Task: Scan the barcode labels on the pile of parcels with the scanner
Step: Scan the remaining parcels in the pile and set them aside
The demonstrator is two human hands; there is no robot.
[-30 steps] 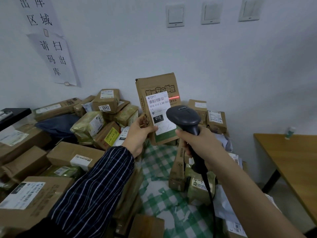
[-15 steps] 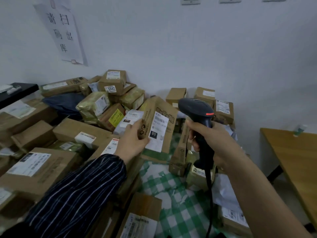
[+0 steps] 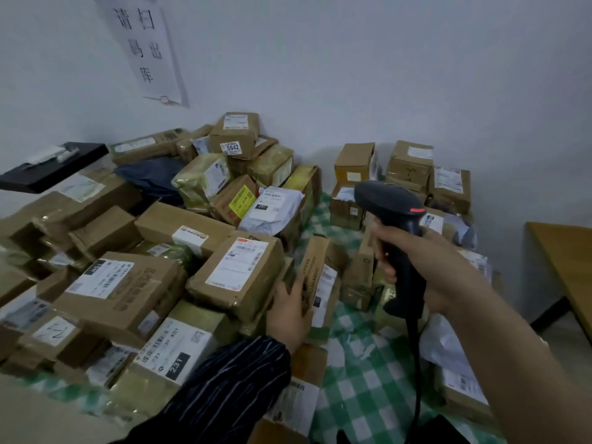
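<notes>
Lowered to the pile (image 3: 121,283), the flat parcel (image 3: 315,270) is pinched by fingers of your left hand (image 3: 288,312), your right hand (image 3: 419,267) clenching the scanner (image 3: 392,203); released loosely, it could slide among unscanned parcels.

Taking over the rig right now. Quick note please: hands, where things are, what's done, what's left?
Left hand holds a flat parcel standing on edge, low against the right side of the pile, over the checked cloth.
Right hand grips the scanner, raised above the parcels; no beam shows.
Done: a second ago that parcel was held up with the red beam on it.
Left: let it go, pick the next; many labelled parcels lie all around.
</notes>
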